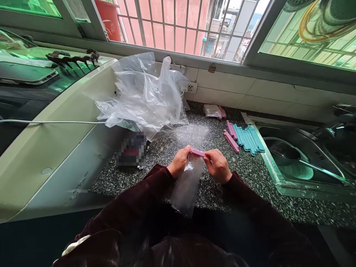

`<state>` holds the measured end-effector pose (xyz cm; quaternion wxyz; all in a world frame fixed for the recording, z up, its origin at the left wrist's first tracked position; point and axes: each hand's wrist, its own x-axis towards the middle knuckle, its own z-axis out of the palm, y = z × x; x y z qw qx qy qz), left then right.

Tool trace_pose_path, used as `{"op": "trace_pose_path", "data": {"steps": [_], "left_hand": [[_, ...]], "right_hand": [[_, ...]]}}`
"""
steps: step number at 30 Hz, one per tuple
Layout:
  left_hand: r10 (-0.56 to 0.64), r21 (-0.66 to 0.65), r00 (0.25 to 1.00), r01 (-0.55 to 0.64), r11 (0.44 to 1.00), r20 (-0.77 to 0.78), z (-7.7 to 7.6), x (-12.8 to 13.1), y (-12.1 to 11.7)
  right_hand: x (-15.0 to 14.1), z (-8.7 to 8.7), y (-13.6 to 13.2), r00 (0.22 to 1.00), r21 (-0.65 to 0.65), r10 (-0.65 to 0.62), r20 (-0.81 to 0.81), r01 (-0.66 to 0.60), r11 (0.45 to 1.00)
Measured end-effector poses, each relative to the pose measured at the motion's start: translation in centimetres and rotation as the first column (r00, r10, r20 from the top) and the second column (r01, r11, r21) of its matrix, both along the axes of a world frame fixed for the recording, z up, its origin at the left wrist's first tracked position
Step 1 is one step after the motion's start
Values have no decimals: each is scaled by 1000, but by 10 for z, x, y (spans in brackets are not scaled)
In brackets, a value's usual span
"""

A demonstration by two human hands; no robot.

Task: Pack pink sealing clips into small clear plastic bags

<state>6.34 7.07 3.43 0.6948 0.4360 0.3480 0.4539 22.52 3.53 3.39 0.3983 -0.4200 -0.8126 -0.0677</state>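
fiddly two-handed pinch in progress

ok so biggest thing first: the speckled surface (256, 170) takes up most of the work area, with a metal sink (271, 163) set in on the right. a big crumpled heap of clear plastic (150, 96) sits at the back left, up against the tiled wall (222, 83).

next size down is the clear bag (187, 185), long and narrow, lying between the two hands with its far end up by the fingers and its near end reaching toward the body. left hand (179, 162) and right hand (218, 165) are on either side of it.

then the small stuff: teal strips (249, 139) laid side by side near the sink, loose pink strips (231, 141) just left of them, a little wrapped packet (213, 111) behind.

smallest is the held pink strip (198, 152), crosswise at the bag's far end. each grip is clamped on one end of it, thumb against fingers. can't tell if it's inside the plastic or on top.

my read: the step in hand is lining strip and bag end up. next move calls for steady pressure at both ends and keeping that thin film flat.
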Motion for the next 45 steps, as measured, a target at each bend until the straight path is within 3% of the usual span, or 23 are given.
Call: {"op": "trace_pose_path", "data": {"steps": [11,25,36,45], "left_hand": [[-7,88,994,16,996,-105,-9,-2,5],[54,53,987,-47,998,-148,9,-1,4],[69,23,984,-66,998,-166,7,-1,5],[123,84,973,-109,991,-193,10,-1,6]], "right_hand": [[-2,1,2,999,29,16,-40,-14,999],[-2,2,4,994,83,53,-98,-45,996],[-1,6,3,993,136,55,-107,-40,990],[1,10,1,997,205,-11,-81,27,978]]}}
